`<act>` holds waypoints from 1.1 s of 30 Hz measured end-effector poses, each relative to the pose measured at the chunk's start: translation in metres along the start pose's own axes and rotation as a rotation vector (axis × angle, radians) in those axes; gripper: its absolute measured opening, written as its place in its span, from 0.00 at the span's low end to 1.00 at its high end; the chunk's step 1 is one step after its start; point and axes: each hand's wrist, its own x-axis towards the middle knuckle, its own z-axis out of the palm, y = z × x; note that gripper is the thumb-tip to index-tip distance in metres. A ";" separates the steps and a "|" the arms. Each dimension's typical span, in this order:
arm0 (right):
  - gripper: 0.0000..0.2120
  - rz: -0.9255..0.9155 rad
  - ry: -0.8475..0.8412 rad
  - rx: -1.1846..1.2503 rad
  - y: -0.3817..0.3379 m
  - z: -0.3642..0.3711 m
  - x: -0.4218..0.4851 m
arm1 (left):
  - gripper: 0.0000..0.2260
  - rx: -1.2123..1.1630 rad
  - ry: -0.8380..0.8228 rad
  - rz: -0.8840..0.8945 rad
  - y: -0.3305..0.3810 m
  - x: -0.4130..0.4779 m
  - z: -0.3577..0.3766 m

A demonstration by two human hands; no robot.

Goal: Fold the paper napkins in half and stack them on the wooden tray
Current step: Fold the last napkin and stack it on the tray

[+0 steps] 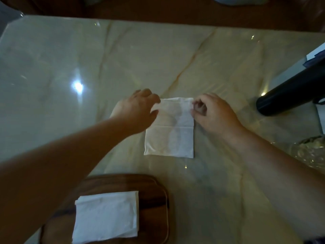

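A white paper napkin (171, 136) lies flat on the marble table, with a crease across its middle. My left hand (136, 111) rests on the napkin's far left corner, fingers pinching the edge. My right hand (211, 113) pinches the far right corner between thumb and fingers. Near the front edge sits the dark wooden tray (154, 187). A stack of folded white napkins (107, 217) lies on it, partly under my left forearm.
A black cylinder (290, 92) lies on its side at the right. A clear glass dish (311, 150) stands at the right edge, with a white sheet (316, 51) farther back. The glossy marble table (70, 59) stretches wide to the left and far side.
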 end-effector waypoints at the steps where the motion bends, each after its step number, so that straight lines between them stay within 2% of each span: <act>1: 0.11 0.024 -0.006 -0.019 0.002 0.002 0.012 | 0.17 -0.013 -0.021 -0.033 -0.001 0.010 0.000; 3: 0.15 0.055 -0.061 -0.073 0.003 0.006 0.030 | 0.21 -0.001 -0.077 -0.073 -0.002 0.024 0.001; 5: 0.14 0.061 -0.102 -0.138 0.001 0.008 0.038 | 0.24 0.047 -0.102 -0.083 -0.004 0.031 0.005; 7: 0.09 0.048 -0.090 -0.174 -0.001 0.010 0.040 | 0.21 0.076 -0.073 -0.087 -0.004 0.034 0.009; 11: 0.03 0.007 -0.014 -0.135 -0.006 0.011 0.031 | 0.08 0.065 0.009 -0.081 -0.003 0.029 0.008; 19: 0.02 -0.223 0.131 -0.007 -0.028 -0.005 -0.031 | 0.04 0.112 0.168 0.168 0.002 -0.027 -0.009; 24: 0.01 -0.260 0.085 -0.016 -0.031 0.010 -0.078 | 0.05 0.178 0.076 0.236 0.006 -0.066 0.003; 28: 0.05 -0.244 -0.009 -0.023 -0.022 0.017 -0.094 | 0.10 0.144 -0.024 0.244 0.005 -0.078 0.013; 33: 0.05 -0.118 0.021 0.066 -0.017 0.011 -0.076 | 0.10 0.040 -0.001 0.184 0.003 -0.071 0.014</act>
